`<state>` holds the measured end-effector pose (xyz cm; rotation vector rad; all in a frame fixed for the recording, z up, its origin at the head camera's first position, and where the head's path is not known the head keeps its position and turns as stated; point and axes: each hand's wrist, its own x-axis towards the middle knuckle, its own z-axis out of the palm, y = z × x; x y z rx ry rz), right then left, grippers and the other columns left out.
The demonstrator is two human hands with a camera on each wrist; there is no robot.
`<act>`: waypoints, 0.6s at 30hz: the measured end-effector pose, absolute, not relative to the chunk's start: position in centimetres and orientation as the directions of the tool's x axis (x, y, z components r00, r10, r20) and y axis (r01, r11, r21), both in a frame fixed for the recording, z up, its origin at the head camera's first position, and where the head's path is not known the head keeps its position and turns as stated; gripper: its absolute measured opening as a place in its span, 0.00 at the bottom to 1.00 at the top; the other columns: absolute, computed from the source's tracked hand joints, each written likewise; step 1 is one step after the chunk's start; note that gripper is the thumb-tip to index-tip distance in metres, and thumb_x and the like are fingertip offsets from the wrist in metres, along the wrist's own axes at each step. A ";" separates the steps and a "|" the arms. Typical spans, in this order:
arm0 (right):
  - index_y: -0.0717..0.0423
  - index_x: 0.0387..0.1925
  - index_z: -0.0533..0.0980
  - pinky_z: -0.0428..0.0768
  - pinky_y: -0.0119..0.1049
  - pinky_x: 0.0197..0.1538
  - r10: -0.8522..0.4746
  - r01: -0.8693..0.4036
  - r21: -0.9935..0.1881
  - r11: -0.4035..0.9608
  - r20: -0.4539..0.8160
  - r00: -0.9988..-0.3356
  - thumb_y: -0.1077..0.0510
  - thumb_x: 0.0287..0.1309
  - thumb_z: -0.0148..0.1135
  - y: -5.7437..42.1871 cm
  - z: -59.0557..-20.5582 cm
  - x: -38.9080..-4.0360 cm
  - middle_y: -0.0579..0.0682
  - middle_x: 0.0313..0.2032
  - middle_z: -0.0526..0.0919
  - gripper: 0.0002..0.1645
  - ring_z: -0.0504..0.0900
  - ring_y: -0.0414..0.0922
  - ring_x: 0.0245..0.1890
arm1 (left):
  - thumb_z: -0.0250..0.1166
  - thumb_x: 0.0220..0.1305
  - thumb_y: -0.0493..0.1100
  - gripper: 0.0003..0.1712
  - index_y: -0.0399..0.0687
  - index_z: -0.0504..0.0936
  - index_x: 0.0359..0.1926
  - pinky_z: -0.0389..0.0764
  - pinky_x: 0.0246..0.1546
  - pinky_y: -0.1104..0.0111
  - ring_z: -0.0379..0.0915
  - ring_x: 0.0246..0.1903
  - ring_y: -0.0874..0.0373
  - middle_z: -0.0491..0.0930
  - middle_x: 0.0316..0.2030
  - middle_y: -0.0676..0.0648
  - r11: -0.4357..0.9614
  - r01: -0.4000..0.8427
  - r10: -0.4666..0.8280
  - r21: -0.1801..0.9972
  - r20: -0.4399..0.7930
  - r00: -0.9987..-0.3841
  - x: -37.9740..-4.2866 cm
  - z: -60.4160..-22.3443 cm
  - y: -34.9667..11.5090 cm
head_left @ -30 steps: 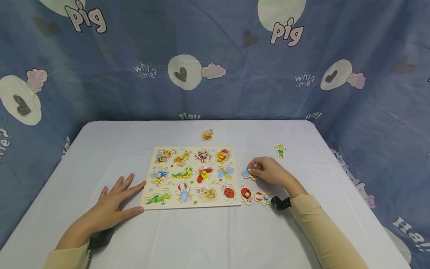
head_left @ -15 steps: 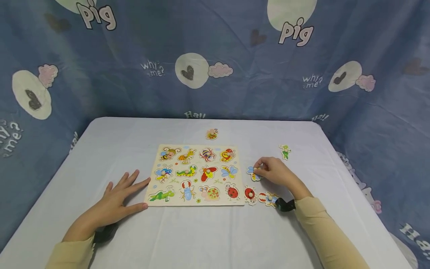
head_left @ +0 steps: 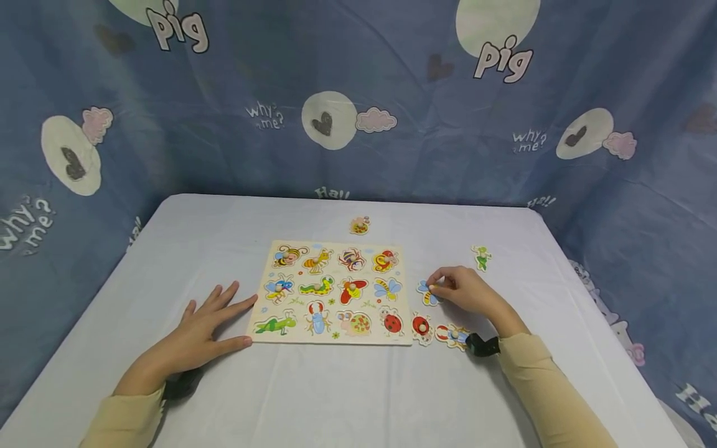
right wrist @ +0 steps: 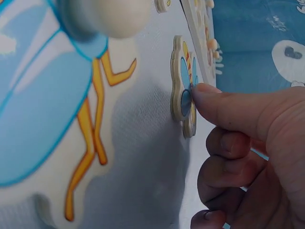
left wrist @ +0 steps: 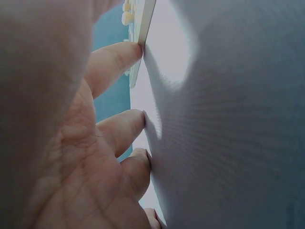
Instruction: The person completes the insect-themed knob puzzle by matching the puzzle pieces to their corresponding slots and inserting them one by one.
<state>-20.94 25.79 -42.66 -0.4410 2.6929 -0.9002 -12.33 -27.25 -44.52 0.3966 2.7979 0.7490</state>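
Note:
A wooden peg puzzle board (head_left: 328, 340) with insect pictures lies flat on the table. My left hand (head_left: 193, 338) has its fingers spread, thumb and index fingertip at the board's left edge; in the left wrist view other fingertips (left wrist: 136, 121) rest on the cloth. To the right of the board, my right hand (head_left: 462, 290) pinches a blue-winged dragonfly puzzle piece (head_left: 428, 300) between thumb and fingers. The right wrist view has this dragonfly piece (right wrist: 185, 102) close over the cloth, its knob hidden by the thumb. A dragonfly picture (head_left: 387, 289) sits on the board, level with it.
A ladybug piece (head_left: 422, 336) lies by the board's lower right corner, with a stag beetle piece (head_left: 460, 336) beside it, under the right wrist. A green grasshopper piece (head_left: 482, 261) is farther back right. Behind the board lies a snail piece (head_left: 358, 228). Patterned blue cloth (head_left: 224, 162) hangs behind.
The head view has shifted, so everything sits farther right in it. The dragonfly piece has turned slightly in my right hand's pinch. My left hand stays at the board's edge.

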 end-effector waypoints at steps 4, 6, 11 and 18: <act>0.54 0.47 0.86 0.65 0.32 0.30 -0.357 -0.193 -0.617 0.763 -0.154 -0.921 0.57 0.73 0.68 25.9 -42.7 -20.8 0.44 0.22 0.71 0.07 0.66 0.41 0.24 | 0.76 0.62 0.65 0.49 0.59 0.71 0.80 0.35 0.70 0.17 0.37 0.83 0.21 0.50 0.85 0.30 0.828 0.199 0.313 0.523 -0.138 -0.940 -12.3 -44.4 -27.1; 0.55 0.48 0.86 0.65 0.32 0.30 -0.357 -0.196 -0.616 0.763 -0.147 -0.923 0.57 0.73 0.68 25.9 -42.8 -20.7 0.44 0.22 0.71 0.08 0.66 0.41 0.24 | 0.76 0.62 0.65 0.49 0.59 0.71 0.80 0.35 0.70 0.17 0.37 0.83 0.21 0.50 0.85 0.30 0.828 0.199 0.312 0.525 -0.137 -0.940 -12.2 -44.3 -27.1; 0.56 0.47 0.85 0.65 0.33 0.30 -0.341 -0.187 -0.608 0.771 -0.146 -0.929 0.55 0.73 0.68 26.0 -43.0 -20.8 0.45 0.23 0.72 0.09 0.67 0.42 0.24 | 0.76 0.62 0.65 0.48 0.60 0.71 0.80 0.35 0.70 0.17 0.37 0.83 0.21 0.50 0.85 0.30 0.827 0.199 0.313 0.526 -0.136 -0.940 -12.2 -44.3 -27.2; 0.56 0.46 0.84 0.66 0.33 0.30 -0.332 -0.171 -0.609 0.775 -0.161 -0.930 0.53 0.72 0.69 26.2 -43.0 -20.9 0.45 0.23 0.73 0.10 0.69 0.42 0.25 | 0.76 0.62 0.65 0.48 0.60 0.71 0.80 0.36 0.70 0.17 0.38 0.82 0.21 0.50 0.85 0.30 0.821 0.209 0.321 0.531 -0.126 -0.939 -12.3 -44.3 -27.1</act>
